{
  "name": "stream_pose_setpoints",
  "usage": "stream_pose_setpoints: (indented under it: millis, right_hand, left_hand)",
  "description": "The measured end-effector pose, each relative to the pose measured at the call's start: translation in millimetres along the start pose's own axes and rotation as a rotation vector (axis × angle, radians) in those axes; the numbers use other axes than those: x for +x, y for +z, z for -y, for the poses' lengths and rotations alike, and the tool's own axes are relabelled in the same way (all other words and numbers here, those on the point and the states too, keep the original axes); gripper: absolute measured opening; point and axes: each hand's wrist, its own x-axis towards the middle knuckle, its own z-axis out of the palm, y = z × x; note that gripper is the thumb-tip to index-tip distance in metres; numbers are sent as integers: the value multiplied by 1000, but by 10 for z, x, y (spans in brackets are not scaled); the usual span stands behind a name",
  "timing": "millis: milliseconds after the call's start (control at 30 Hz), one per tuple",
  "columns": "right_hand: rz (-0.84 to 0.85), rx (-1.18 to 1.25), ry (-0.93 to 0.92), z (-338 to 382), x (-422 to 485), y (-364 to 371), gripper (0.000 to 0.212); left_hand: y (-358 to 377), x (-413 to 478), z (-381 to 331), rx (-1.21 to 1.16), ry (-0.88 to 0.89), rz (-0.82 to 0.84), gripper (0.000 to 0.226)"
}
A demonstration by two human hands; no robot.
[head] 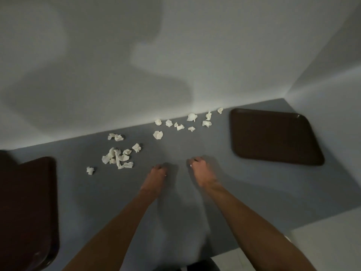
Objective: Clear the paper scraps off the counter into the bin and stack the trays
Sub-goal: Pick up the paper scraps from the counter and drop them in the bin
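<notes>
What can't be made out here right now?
Head view.
Bin: not seen; dark shape at the bottom edge is cut off.
Left tray: cropped by the left edge.
Left hand, right hand: backs face the camera, hiding any hold.

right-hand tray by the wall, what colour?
The tray is plain dark brown, no pattern. The head view shows it best.
</notes>
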Motion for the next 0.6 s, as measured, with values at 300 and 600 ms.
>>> stream_pose_setpoints:
  millis: [300, 600]
  right_hand:
    - [-349, 312, 191, -458, -1429, -201, 12]
    - [-566, 480, 371, -1657, -3111, -445, 12]
  left_hand:
    - [385, -500, -885, -96, 180, -15, 12]
    - [1278, -1131, -2524, -275, 396, 4, 5]
